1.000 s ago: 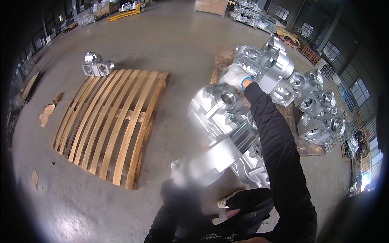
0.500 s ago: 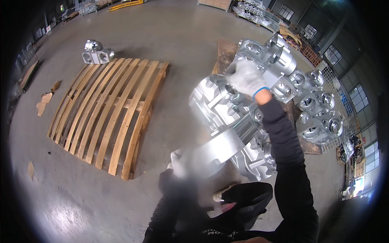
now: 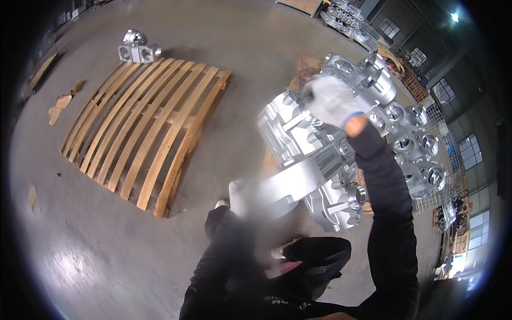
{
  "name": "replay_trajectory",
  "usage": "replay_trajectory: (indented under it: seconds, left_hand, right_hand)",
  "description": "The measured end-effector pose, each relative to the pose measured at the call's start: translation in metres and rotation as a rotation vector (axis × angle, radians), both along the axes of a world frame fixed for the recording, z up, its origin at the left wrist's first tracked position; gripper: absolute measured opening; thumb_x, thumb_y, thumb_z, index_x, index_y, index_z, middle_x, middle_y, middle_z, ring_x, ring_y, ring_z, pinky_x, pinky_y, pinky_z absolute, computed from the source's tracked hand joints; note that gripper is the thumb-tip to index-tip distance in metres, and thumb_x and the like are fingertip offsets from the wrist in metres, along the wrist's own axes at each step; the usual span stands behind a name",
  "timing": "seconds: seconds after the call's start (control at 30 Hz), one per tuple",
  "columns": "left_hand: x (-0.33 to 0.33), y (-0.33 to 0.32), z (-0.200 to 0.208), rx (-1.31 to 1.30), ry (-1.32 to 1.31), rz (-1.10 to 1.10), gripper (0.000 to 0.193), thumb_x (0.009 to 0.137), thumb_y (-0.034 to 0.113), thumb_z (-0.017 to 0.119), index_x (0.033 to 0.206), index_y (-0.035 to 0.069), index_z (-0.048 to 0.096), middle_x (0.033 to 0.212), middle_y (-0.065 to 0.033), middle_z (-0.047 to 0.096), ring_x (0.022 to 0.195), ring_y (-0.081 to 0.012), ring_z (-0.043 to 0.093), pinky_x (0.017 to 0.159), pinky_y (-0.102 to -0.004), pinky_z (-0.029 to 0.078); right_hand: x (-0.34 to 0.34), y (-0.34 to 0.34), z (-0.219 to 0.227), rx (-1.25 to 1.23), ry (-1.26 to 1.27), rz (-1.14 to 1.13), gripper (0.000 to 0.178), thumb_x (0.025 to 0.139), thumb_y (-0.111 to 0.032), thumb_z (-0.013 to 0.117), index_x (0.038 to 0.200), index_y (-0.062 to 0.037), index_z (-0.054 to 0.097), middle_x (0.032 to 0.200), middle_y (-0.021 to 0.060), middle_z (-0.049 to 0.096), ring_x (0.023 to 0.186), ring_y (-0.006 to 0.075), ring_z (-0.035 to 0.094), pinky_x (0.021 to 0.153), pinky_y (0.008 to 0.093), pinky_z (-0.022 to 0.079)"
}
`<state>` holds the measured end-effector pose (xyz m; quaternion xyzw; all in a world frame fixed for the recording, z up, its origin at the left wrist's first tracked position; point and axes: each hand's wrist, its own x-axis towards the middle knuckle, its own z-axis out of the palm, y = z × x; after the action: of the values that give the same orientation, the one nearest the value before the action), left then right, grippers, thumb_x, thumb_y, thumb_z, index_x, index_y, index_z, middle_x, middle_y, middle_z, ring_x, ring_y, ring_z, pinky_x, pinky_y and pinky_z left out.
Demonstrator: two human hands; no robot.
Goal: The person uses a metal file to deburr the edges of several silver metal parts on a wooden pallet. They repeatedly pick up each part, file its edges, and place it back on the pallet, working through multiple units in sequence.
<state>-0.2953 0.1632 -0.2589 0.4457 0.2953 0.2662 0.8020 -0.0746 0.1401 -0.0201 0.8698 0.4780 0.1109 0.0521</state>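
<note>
Silver casting [image 3: 296, 184] at centre: right hand [image 3: 332, 100] now over its upper ring, plainly visible a second ago; blurred left hand [image 3: 239, 198], well apart, by its lower end. Neither grip can be told. More castings [image 3: 404, 143] crowd a wooden base [image 3: 308, 68].

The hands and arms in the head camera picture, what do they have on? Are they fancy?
Pretty plain! The right hand wears a whitish glove with a thin blue edge at the wrist. The left hand looks whitish-gloved too, but it's blurry. Both arms have long, dark, nearly black sleeves, with no markings that I can see.
</note>
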Motion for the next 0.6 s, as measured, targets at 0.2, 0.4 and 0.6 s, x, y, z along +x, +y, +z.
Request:
replay_trajectory:
  seconds: [0.2,0.4,0.6]
  left_hand:
    - [0.000,0.004,0.000,-0.061,-0.056,-0.036,0.041,0.102,0.018,0.067,0.063,0.006,0.062,0.058,0.0074,0.052,0.052,-0.0036,0.041,0.049,-0.0281,0.028]
    - [-0.002,0.006,-0.001,-0.055,-0.037,-0.055,0.039,0.101,0.020,0.068,0.065,0.004,0.067,0.058,0.0056,0.056,0.049,-0.0045,0.043,0.046,-0.0286,0.028]
    - [0.001,0.004,-0.014,-0.049,-0.046,-0.048,0.031,0.100,0.022,0.071,0.079,-0.001,0.074,0.061,0.0036,0.062,0.050,-0.0068,0.051,0.047,-0.0269,0.034]
  right_hand:
    - [0.010,0.017,-0.008,-0.025,-0.041,0.169,0.025,0.086,-0.025,0.070,0.091,-0.0026,0.080,0.100,0.0240,0.075,0.098,0.0413,0.074,0.087,0.0507,0.060]
    - [0.022,0.037,-0.026,-0.066,-0.088,0.233,0.016,0.084,-0.019,0.068,0.087,-0.0096,0.080,0.096,0.0158,0.076,0.097,0.0370,0.073,0.086,0.0474,0.059]
    - [-0.007,0.042,-0.031,-0.162,-0.251,0.270,0.011,0.085,-0.015,0.065,0.086,-0.0116,0.076,0.086,0.0125,0.075,0.088,0.0334,0.075,0.078,0.0447,0.060]
